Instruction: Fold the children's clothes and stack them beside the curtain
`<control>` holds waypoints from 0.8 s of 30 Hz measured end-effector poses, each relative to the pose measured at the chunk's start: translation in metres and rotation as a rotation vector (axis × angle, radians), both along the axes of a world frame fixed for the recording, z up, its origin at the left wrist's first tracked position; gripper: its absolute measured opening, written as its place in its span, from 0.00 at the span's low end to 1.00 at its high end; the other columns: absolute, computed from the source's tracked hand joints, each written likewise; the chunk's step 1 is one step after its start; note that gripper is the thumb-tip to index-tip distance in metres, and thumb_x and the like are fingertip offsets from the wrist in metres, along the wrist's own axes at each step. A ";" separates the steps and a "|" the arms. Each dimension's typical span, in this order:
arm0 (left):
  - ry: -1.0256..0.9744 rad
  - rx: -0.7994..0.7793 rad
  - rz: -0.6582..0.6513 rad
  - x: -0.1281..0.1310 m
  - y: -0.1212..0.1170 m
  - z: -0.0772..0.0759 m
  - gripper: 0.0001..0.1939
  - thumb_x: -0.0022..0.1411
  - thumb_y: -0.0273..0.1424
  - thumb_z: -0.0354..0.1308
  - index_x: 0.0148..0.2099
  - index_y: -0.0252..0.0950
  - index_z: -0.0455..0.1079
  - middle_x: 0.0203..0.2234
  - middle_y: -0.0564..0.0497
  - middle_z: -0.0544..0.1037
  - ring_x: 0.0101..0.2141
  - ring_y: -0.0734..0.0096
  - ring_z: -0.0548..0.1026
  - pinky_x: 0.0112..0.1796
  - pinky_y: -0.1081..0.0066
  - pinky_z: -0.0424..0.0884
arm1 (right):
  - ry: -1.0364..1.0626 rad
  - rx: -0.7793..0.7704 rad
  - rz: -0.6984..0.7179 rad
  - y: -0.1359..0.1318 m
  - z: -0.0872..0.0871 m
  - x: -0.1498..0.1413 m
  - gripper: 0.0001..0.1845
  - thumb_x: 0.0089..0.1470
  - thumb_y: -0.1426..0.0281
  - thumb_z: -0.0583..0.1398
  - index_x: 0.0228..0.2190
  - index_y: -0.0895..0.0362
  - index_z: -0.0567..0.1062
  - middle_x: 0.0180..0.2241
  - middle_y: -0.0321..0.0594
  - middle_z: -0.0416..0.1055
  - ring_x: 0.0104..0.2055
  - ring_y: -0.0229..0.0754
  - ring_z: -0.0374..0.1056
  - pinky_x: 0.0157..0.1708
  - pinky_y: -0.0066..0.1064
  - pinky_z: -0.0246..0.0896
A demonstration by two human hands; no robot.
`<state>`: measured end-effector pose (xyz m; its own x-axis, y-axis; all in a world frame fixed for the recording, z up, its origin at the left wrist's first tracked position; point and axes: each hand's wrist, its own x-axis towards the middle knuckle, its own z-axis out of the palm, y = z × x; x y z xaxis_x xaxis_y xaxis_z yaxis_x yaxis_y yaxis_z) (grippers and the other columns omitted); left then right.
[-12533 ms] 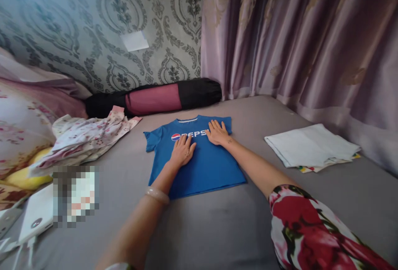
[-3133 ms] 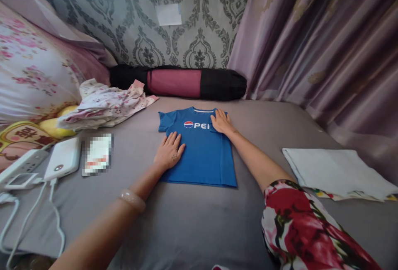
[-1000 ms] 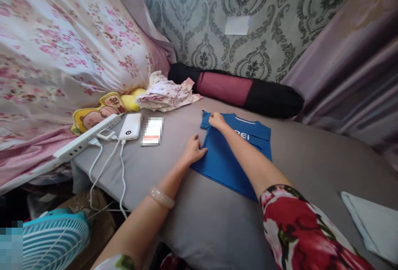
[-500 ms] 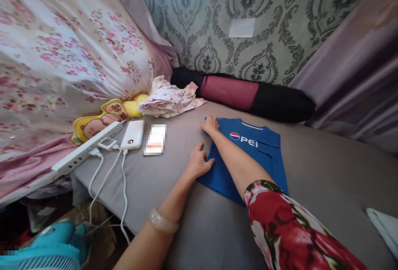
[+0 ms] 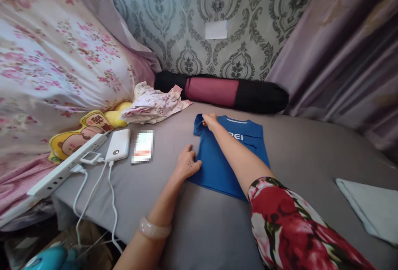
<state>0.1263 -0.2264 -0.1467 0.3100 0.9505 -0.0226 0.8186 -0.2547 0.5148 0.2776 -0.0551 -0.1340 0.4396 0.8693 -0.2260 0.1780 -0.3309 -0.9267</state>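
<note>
Pinching the sleeve at the left of the blue T-shirt point(image 5: 214, 166) with the right hand point(image 5: 210, 121), closed on the cloth by thumb and bent fingers. Resting the left hand point(image 5: 188, 164) at the lower left edge of the shirt, half open, with thumb spread from curled fingers; cannot tell whether any fabric is caught there. Lying on the grey sheet point(image 5: 295, 195), mostly below and to the right of the right hand, and directly right of the left hand. Looking flat and smooth over the lower body, with a pale band inside the neckline toward the wall, white letters on the chest partly hidden by the right forearm, and the right-side sleeve folded inward across the front. Creased and slightly raised at the pinched sleeve. Stretching behind, a black and maroon bag point(image 5: 212, 92); heaped near its left end, floral clothes point(image 5: 155, 105); lying well apart at the right, a folded pale cloth point(image 5: 373, 210).
</note>
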 end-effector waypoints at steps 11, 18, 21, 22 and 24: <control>0.134 0.073 -0.089 0.032 -0.030 0.025 0.11 0.63 0.31 0.50 0.45 0.37 0.69 0.39 0.42 0.78 0.42 0.58 0.75 0.40 0.66 0.68 | 0.407 0.098 -0.169 -0.046 0.025 0.077 0.13 0.54 0.80 0.56 0.22 0.57 0.63 0.14 0.27 0.60 0.16 0.28 0.59 0.18 0.17 0.60; 0.239 0.058 -0.210 0.057 -0.044 0.036 0.12 0.65 0.34 0.51 0.48 0.38 0.69 0.44 0.42 0.77 0.45 0.58 0.75 0.39 0.67 0.68 | 0.319 0.071 -0.210 -0.067 0.019 0.110 0.13 0.55 0.80 0.57 0.22 0.58 0.64 0.14 0.27 0.61 0.16 0.27 0.59 0.18 0.16 0.58; 0.223 -0.021 -0.249 0.064 -0.044 0.041 0.18 0.63 0.47 0.52 0.42 0.38 0.72 0.41 0.43 0.79 0.44 0.57 0.76 0.38 0.68 0.69 | 0.211 0.021 -0.219 -0.071 0.010 0.119 0.10 0.54 0.80 0.59 0.23 0.59 0.67 0.13 0.27 0.62 0.15 0.28 0.59 0.16 0.16 0.57; 0.211 -0.037 -0.251 0.065 -0.042 0.043 0.21 0.63 0.49 0.51 0.40 0.37 0.73 0.39 0.43 0.79 0.43 0.57 0.76 0.38 0.67 0.68 | 0.169 0.005 -0.219 -0.071 0.007 0.121 0.09 0.54 0.80 0.59 0.24 0.59 0.68 0.13 0.27 0.62 0.15 0.28 0.59 0.15 0.17 0.56; 0.199 -0.036 -0.235 0.067 -0.038 0.044 0.23 0.66 0.49 0.46 0.38 0.37 0.73 0.36 0.43 0.80 0.40 0.57 0.77 0.37 0.67 0.68 | 0.082 -0.023 -0.208 -0.071 0.002 0.126 0.07 0.53 0.77 0.61 0.25 0.59 0.70 0.13 0.28 0.63 0.14 0.29 0.60 0.15 0.18 0.56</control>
